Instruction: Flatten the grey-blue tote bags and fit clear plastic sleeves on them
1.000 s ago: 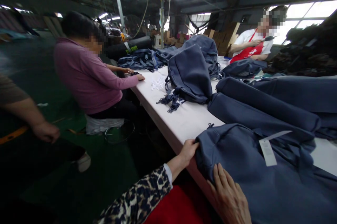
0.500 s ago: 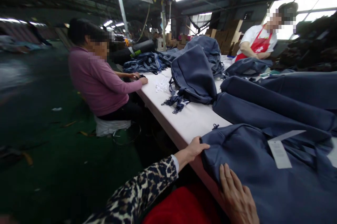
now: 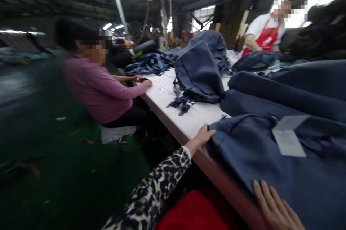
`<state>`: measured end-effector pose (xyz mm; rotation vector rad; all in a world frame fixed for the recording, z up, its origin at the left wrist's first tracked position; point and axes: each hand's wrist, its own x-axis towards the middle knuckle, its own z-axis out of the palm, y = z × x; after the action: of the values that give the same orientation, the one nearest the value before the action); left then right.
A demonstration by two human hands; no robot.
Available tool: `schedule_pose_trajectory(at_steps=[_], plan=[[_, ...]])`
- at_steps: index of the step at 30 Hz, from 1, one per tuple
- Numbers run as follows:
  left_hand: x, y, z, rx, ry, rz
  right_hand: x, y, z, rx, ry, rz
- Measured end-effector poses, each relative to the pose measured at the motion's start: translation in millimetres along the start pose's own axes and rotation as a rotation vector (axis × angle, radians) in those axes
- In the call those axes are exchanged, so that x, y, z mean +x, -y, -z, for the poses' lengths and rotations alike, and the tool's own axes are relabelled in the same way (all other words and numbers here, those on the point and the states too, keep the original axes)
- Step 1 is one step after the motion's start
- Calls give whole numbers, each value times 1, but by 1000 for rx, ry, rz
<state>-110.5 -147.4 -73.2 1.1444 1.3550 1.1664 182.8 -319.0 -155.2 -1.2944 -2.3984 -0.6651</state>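
A large dark blue bag (image 3: pixel 259 147) lies flat along the near edge of the table. White paper tags (image 3: pixel 289 136) rest on top of it. My left hand (image 3: pixel 203 135) grips the far left corner of the bag, the thumb on top and the other fingers mostly hidden. Lower down, my right hand (image 3: pixel 275 204) lies palm down on the bag's near side with its fingers stretched out. A small dark zip pull or clip shows just beyond the bag's far edge.
The pale table (image 3: pixel 162 97) runs away to the left. Another blue bag (image 3: pixel 200 71) with straps and clips stands on it, beside a stack of blue bags (image 3: pixel 281 93). A person in a pink top (image 3: pixel 100 89) sits left; another in a red apron (image 3: pixel 266 35) is behind.
My right hand has slid right and toward me along the bag. The left hand still holds the corner. The bag looks flatter and its tags have shifted; the view has moved slightly.
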Motion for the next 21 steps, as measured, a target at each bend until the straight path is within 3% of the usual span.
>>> schedule_pose_trajectory(at_steps=[3,4,6,7,9,11,14,16,18,21], plan=[[-22,-31,-14,98,71,-223,19,15,25,-116,98,-64],[-28,-42,-25,254,137,-444,23,17,27,-128,130,-91],[-37,-56,-57,444,389,-781,26,22,26,-133,186,-144],[-41,-57,-76,520,542,-905,25,24,25,-129,208,-165],[-45,-47,-114,641,827,-1014,20,31,23,-121,231,-200],[-43,-22,-143,796,982,-1054,18,39,25,-112,245,-238],[-29,23,-164,980,1008,-1149,32,36,44,-60,332,-289],[-18,45,-166,1010,968,-1223,57,15,69,66,442,-259],[-11,56,-163,1033,954,-1279,84,-25,100,179,503,-271],[-8,58,-160,1061,925,-1332,91,-100,132,71,345,-463]])
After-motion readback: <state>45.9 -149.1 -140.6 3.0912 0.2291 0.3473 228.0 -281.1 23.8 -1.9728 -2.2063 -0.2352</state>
